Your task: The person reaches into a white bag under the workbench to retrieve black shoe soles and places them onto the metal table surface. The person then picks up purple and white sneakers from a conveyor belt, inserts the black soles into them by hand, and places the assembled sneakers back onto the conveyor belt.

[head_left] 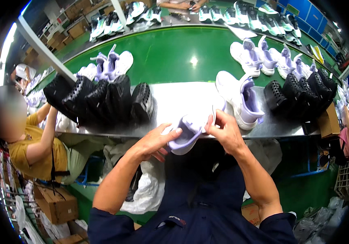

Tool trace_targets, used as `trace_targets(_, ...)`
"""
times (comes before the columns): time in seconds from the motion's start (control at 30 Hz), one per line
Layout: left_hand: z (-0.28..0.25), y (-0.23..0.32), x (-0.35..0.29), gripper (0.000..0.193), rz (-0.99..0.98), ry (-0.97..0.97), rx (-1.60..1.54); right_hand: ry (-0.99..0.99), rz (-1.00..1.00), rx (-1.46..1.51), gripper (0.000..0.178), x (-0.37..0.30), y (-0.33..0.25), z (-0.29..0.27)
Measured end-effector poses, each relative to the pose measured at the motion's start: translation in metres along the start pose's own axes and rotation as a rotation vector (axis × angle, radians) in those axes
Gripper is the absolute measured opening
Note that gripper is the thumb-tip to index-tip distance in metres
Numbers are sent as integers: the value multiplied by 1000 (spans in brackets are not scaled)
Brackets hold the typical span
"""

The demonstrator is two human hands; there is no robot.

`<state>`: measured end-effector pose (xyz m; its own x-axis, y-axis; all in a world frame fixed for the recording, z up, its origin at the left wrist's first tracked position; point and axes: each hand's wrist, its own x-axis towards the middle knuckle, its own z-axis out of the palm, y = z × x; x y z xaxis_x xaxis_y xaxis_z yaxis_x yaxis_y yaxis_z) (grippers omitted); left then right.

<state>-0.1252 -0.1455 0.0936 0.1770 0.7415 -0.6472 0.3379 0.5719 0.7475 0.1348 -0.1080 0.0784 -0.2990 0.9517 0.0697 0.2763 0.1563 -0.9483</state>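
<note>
A white sneaker with a lilac lining [186, 142] is between my hands at the near edge of the metal bench, its opening toward me. My left hand [155, 142] grips its left side, thumb at the collar and fingers below. At its right side, my right hand [226, 131] pinches a thin white strip [213, 110]; I cannot tell whether this is a lace or part of the shoe. The toe blends into the bright bench. To the right of it stands another white and lilac sneaker [247, 99].
Black ventilated shoe-shaped pieces stand in rows at left [107, 97] and right [292, 95]. More lilac-lined sneakers [115, 65] sit on the green belt [170, 53]. A co-worker in a yellow shirt [40, 152] works at the left. White bags [148, 189] hang below the bench.
</note>
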Motion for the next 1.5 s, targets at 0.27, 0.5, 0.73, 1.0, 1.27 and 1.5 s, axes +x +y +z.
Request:
trace_targets(0.27, 32, -46, -15, 75, 362, 287, 142, -195, -281, 103, 24, -75, -25, -10)
trace_targets(0.5, 26, -18, -38, 77, 682, 331, 555, -263, -162, 5, 17, -96, -36, -20)
trace_targets(0.73, 23, -2, -43, 77, 878, 364, 799, -260, -296, -122, 13, -87, -50, -12)
trace_targets(1.0, 20, 1, -41, 80, 1020, 351, 894, -257, -250, -217, 10, -75, -62, 0)
trace_targets(1.27, 20, 6, -48, 83, 1021, 338, 913, -317, -268, -362, 13, -64, -70, 6)
trace_targets(1.5, 29, 4, -46, 77, 901, 476, 771, -340, -143, -523, 19, -35, -77, 6)
